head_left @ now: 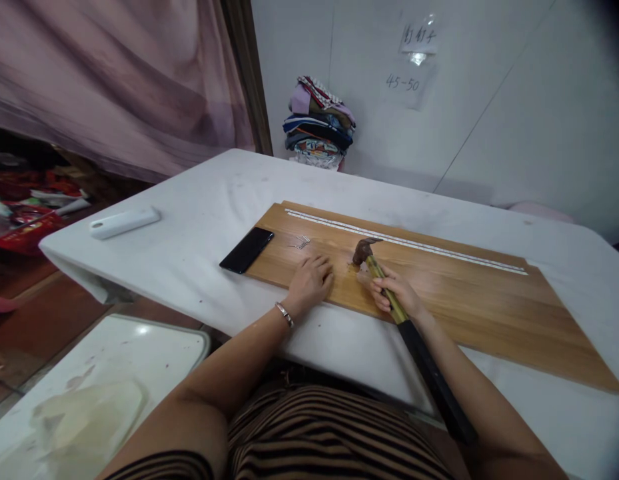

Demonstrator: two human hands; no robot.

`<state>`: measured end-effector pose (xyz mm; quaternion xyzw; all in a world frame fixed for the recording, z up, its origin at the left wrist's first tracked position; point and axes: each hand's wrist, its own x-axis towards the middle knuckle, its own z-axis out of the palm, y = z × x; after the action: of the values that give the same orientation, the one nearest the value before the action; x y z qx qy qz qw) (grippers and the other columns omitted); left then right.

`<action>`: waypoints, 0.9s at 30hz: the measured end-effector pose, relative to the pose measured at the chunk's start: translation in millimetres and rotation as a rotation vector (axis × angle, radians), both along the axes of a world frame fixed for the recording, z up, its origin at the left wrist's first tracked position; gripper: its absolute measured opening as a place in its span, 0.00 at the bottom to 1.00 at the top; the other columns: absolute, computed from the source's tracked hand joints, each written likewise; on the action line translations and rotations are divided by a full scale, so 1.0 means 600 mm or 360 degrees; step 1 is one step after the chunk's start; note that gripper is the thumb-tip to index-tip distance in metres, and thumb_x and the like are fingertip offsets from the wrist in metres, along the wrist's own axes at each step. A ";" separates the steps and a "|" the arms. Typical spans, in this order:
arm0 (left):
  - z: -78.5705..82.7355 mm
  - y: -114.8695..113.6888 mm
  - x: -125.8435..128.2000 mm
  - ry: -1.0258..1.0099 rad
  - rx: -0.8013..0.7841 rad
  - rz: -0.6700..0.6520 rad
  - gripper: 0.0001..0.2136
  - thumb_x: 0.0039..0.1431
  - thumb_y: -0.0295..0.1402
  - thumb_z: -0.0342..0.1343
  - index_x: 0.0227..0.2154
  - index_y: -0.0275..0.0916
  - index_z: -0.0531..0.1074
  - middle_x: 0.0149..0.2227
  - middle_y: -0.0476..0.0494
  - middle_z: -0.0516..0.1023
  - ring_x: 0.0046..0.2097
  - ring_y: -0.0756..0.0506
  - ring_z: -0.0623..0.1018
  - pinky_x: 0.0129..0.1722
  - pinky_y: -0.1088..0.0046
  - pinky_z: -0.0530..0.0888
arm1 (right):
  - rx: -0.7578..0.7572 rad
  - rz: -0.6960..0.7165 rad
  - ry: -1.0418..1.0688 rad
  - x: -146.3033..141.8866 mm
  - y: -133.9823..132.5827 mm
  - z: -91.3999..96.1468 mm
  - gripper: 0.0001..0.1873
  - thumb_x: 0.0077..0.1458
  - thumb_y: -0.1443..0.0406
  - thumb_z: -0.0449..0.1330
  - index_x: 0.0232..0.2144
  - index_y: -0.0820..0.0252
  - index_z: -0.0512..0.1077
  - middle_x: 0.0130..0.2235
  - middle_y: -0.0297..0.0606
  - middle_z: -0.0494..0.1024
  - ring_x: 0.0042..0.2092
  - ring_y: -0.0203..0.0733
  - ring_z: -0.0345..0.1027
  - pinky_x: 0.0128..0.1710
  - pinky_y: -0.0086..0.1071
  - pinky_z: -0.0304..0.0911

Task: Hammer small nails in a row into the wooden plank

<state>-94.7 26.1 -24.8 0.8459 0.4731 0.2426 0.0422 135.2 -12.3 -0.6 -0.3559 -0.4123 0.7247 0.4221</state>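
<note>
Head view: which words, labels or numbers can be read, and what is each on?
"钉钉子": upper paper on the wall.
"45-50": lower paper on the wall.
Any marks on the pale strip along the wooden board: too small to read.

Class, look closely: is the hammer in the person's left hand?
No, the right hand grips the hammer by its handle, while the left hand rests on the wooden board.

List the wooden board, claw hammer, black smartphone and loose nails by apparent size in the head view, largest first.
1. Wooden board
2. Claw hammer, its handle end nearest the camera
3. Black smartphone
4. Loose nails
</note>
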 end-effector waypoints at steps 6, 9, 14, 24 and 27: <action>0.003 -0.002 0.000 -0.0014 -0.0031 -0.0004 0.09 0.61 0.32 0.48 0.36 0.41 0.73 0.48 0.42 0.74 0.55 0.43 0.68 0.57 0.61 0.61 | 0.0029 -0.0020 0.0013 -0.001 -0.001 0.004 0.15 0.49 0.65 0.60 0.39 0.54 0.60 0.22 0.22 0.64 0.14 0.26 0.51 0.10 0.21 0.48; 0.005 -0.003 0.001 -0.0004 -0.0030 -0.0011 0.08 0.61 0.32 0.48 0.35 0.40 0.73 0.46 0.42 0.74 0.54 0.43 0.69 0.57 0.61 0.62 | 0.0021 -0.0031 -0.0005 -0.001 -0.002 0.009 0.17 0.49 0.65 0.60 0.41 0.54 0.60 0.22 0.22 0.64 0.14 0.26 0.52 0.10 0.21 0.48; 0.008 -0.004 0.000 -0.0007 -0.0054 -0.0016 0.08 0.61 0.31 0.47 0.32 0.40 0.71 0.43 0.43 0.75 0.53 0.44 0.69 0.55 0.62 0.63 | 0.0010 -0.0043 0.0000 0.000 -0.001 0.008 0.19 0.49 0.66 0.60 0.43 0.53 0.60 0.22 0.22 0.64 0.14 0.26 0.51 0.10 0.21 0.48; 0.005 -0.002 0.000 0.0014 -0.0028 -0.0020 0.08 0.61 0.32 0.47 0.34 0.40 0.72 0.46 0.42 0.74 0.54 0.43 0.68 0.56 0.62 0.62 | -0.0022 -0.0026 0.0011 -0.001 0.000 0.005 0.17 0.48 0.66 0.60 0.40 0.55 0.60 0.22 0.22 0.64 0.14 0.26 0.52 0.10 0.21 0.48; 0.003 -0.002 0.000 0.0014 -0.0022 -0.0003 0.08 0.61 0.32 0.48 0.35 0.40 0.72 0.47 0.42 0.74 0.54 0.43 0.68 0.57 0.61 0.61 | -0.0022 -0.0029 -0.0004 0.000 0.000 0.004 0.17 0.49 0.66 0.60 0.41 0.55 0.60 0.23 0.22 0.63 0.14 0.26 0.52 0.10 0.21 0.48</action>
<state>-94.9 25.1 -22.8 0.8471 0.4741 0.2355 0.0461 135.1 -12.2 1.9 -0.3634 -0.4045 0.7233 0.4257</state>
